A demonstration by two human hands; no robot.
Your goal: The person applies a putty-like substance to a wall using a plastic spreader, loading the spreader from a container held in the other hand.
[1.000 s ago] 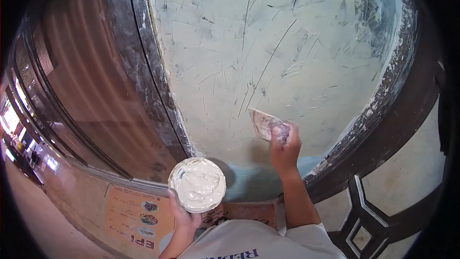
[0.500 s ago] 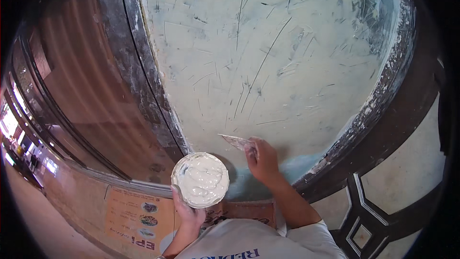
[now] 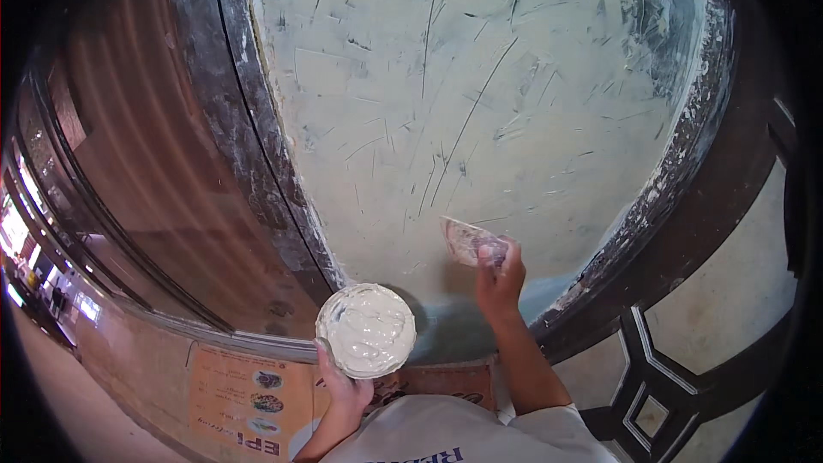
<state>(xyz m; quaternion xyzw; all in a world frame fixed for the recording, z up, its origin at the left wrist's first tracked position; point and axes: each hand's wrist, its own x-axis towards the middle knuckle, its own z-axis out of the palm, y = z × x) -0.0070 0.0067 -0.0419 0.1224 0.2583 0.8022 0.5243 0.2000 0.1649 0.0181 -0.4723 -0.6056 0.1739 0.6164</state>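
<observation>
A round tub of creamy white putty [image 3: 367,328] rests in my left hand [image 3: 347,386], whose fingers wrap its rim and side. My right hand [image 3: 502,279] grips a putty knife [image 3: 470,241], its broad, putty-smeared blade pointing up and to the left. The blade is over the lower middle of a large wall panel [image 3: 386,146] coated in pale putty; whether it touches the surface, I cannot tell. Dark scratches and bare streaks show through the coat, and a bluish strip runs along its lower edge.
Dark, paint-flecked frames [image 3: 231,103] border the panel at the left and right. Farther left is a brown glossy glass pane [image 3: 154,146]. An orange printed sheet [image 3: 231,390] lies on the floor below. Dark and cream floor tiles [image 3: 720,317] are at the lower right.
My right hand has moved right and slightly up with the putty knife, turning more of the blade into view. The tub in my left hand has shifted slightly right and down.
</observation>
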